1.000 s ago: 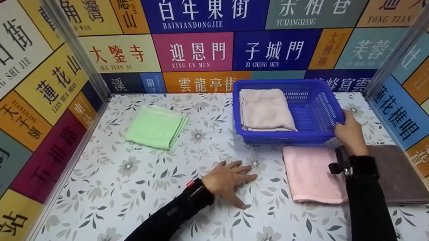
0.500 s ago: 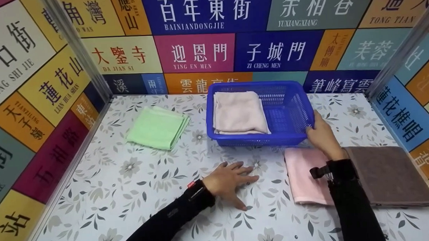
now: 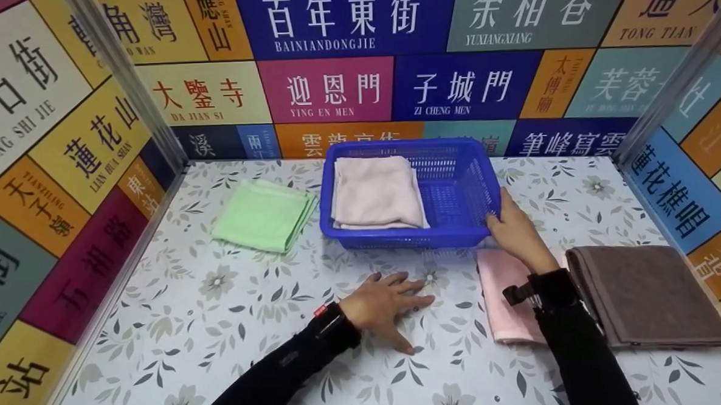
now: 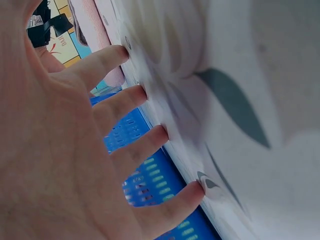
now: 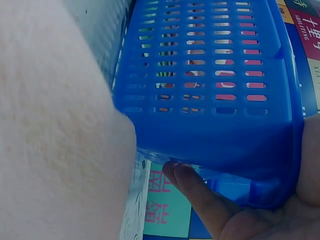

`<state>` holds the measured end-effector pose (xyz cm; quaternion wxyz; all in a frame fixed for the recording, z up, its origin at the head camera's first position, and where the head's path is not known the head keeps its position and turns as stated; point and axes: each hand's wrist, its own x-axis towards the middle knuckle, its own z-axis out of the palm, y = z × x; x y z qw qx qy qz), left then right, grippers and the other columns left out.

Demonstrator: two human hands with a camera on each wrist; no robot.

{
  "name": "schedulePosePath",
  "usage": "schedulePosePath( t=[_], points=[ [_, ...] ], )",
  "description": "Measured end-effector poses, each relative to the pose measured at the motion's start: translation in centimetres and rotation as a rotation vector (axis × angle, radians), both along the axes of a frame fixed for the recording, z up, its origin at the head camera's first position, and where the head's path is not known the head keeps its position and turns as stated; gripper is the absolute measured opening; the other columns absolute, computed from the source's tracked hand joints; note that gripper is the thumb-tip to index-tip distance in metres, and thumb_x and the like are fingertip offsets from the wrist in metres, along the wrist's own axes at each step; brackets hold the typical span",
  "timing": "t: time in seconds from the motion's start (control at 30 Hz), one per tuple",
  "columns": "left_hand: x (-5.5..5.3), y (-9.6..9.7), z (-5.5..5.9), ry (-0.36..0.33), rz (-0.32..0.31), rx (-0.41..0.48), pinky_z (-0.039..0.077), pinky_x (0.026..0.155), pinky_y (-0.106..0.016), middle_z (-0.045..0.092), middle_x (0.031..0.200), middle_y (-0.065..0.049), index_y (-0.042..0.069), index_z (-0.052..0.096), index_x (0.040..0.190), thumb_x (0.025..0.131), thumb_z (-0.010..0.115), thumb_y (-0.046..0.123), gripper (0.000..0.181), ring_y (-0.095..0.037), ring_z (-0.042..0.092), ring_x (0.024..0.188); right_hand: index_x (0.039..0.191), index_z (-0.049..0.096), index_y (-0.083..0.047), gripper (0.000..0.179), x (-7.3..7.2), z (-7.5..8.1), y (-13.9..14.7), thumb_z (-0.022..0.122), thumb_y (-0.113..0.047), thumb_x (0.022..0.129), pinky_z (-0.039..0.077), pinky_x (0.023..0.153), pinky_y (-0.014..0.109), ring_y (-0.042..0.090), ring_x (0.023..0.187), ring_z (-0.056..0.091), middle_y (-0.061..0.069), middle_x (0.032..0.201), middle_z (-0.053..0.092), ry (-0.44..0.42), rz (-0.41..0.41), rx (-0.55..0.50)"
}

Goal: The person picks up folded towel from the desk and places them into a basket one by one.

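Observation:
A blue plastic basket (image 3: 408, 238) with slotted walls stands at the back middle of the table. Inside, at its left, lies a folded pale pink towel (image 3: 377, 192). My right hand (image 3: 515, 229) grips the basket's right end; in the right wrist view its fingers (image 5: 200, 192) curl under the blue wall. Fingers spread, my left hand (image 3: 384, 308) rests on the table in front of the basket, and the left wrist view shows its fingertips (image 4: 159, 134) on the patterned surface. Under my right forearm a folded pink towel (image 3: 503, 300) is partly hidden.
Left of the basket lies a folded light green towel (image 3: 264, 216). A folded brown towel (image 3: 653, 296) is at the right, beside the pink one. Walls printed with street names enclose the flower-patterned table (image 3: 177, 332) at the back and both sides.
My right hand has moved the basket left, with the pale pink towel inside, close to the green towel. The left hand has stayed in place.

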<state>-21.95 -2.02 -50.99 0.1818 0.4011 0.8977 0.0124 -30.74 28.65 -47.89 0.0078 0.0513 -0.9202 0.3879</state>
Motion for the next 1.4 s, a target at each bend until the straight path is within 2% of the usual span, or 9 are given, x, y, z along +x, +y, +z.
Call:
schedulePosePath(
  t=[0.17, 0.33, 0.47, 0.57, 0.67, 0.73, 0.87, 1.17, 1.4],
  points=[
    [0.1, -0.1, 0.1, -0.004, 0.001, -0.006, 0.014, 0.126, -0.064, 0.009, 0.174, 0.014, 0.05, 0.02, 0.161, 0.078, 0.072, 0.076, 0.102, -0.025, 0.009, 0.162, 0.163, 0.002, 0.005, 0.074, 0.2, 0.3, -0.6, 0.045, -0.016, 0.107, 0.018, 0.126, 0.063, 0.054, 0.151, 0.025, 0.038, 0.162, 0.024, -0.017, 0.011, 0.009],
    [0.1, -0.1, 0.2, -0.01, 0.007, 0.0, 0.013, 0.126, -0.064, 0.009, 0.174, 0.014, 0.05, 0.021, 0.161, 0.078, 0.072, 0.076, 0.102, -0.025, 0.009, 0.162, 0.164, 0.002, 0.004, 0.076, 1.0, 0.8, 0.1, 0.041, -0.036, 0.111, 0.018, 0.125, 0.063, 0.055, 0.151, 0.023, 0.036, 0.164, 0.019, -0.039, 0.026, 0.052],
    [0.1, -0.1, 0.2, -0.007, 0.016, -0.008, 0.013, 0.126, -0.064, 0.009, 0.174, 0.015, 0.051, 0.02, 0.161, 0.077, 0.072, 0.077, 0.102, -0.025, 0.009, 0.162, 0.163, 0.017, 0.003, 0.067, 2.2, 1.2, 1.7, 0.03, -0.04, 0.113, 0.021, 0.124, 0.064, 0.054, 0.147, 0.033, 0.034, 0.162, 0.029, -0.03, 0.062, 0.121],
    [0.1, 0.0, 0.1, -0.007, 0.019, -0.014, 0.013, 0.126, -0.064, 0.009, 0.174, 0.015, 0.051, 0.02, 0.161, 0.077, 0.072, 0.077, 0.102, -0.025, 0.01, 0.162, 0.157, 0.035, 0.005, 0.058, 3.4, 1.6, 3.6, 0.038, -0.031, 0.112, 0.033, 0.116, 0.067, 0.056, 0.134, 0.048, 0.036, 0.152, 0.045, -0.031, 0.117, 0.222],
    [0.2, 0.1, 0.2, -0.008, 0.015, -0.013, 0.013, 0.126, -0.064, 0.009, 0.174, 0.015, 0.05, 0.02, 0.161, 0.078, 0.071, 0.077, 0.102, -0.025, 0.01, 0.162, 0.151, 0.043, 0.007, 0.06, 4.6, 1.7, 6.0, 0.062, -0.021, 0.102, 0.045, 0.104, 0.068, 0.056, 0.123, 0.056, 0.038, 0.141, 0.054, -0.092, 0.191, 0.331],
    [0.2, 0.1, 0.2, -0.008, 0.013, -0.01, 0.013, 0.126, -0.064, 0.009, 0.174, 0.014, 0.05, 0.02, 0.161, 0.078, 0.072, 0.077, 0.102, -0.025, 0.009, 0.162, 0.151, 0.044, 0.007, 0.075, 5.2, 1.4, 7.4, 0.078, -0.018, 0.088, 0.049, 0.098, 0.067, 0.055, 0.118, 0.059, 0.038, 0.138, 0.056, -0.176, 0.227, 0.36],
    [0.2, 0.1, 0.3, -0.001, 0.012, -0.008, 0.012, 0.126, -0.064, 0.009, 0.174, 0.014, 0.051, 0.019, 0.161, 0.077, 0.071, 0.077, 0.102, -0.025, 0.009, 0.162, 0.147, 0.05, 0.006, 0.091, 5.6, 0.6, 8.8, 0.091, -0.014, 0.069, 0.048, 0.098, 0.066, 0.052, 0.119, 0.056, 0.038, 0.137, 0.055, -0.245, 0.255, 0.385],
    [-0.1, 0.2, 0.2, -0.007, 0.011, 0.021, 0.014, 0.125, -0.066, 0.012, 0.174, 0.013, 0.05, 0.023, 0.161, 0.077, 0.074, 0.075, 0.101, -0.027, 0.012, 0.162, 0.136, 0.068, -0.01, 0.076, 4.9, -1.2, 8.7, 0.094, -0.036, 0.069, 0.049, 0.089, 0.061, 0.044, 0.115, 0.053, 0.024, 0.129, 0.063, -0.071, 0.275, 0.553],
    [-0.6, 1.1, -0.5, 0.046, 0.098, 0.145, 0.029, 0.124, -0.059, 0.038, 0.166, 0.003, 0.032, 0.038, 0.16, 0.089, 0.07, 0.064, 0.084, -0.028, 0.035, 0.153, 0.135, 0.069, -0.012, 0.074, 4.9, -2.7, 4.4, 0.092, -0.042, 0.072, 0.044, 0.1, 0.07, 0.051, 0.126, 0.052, 0.028, 0.145, 0.055, -0.064, 0.315, 0.445]
  ],
)
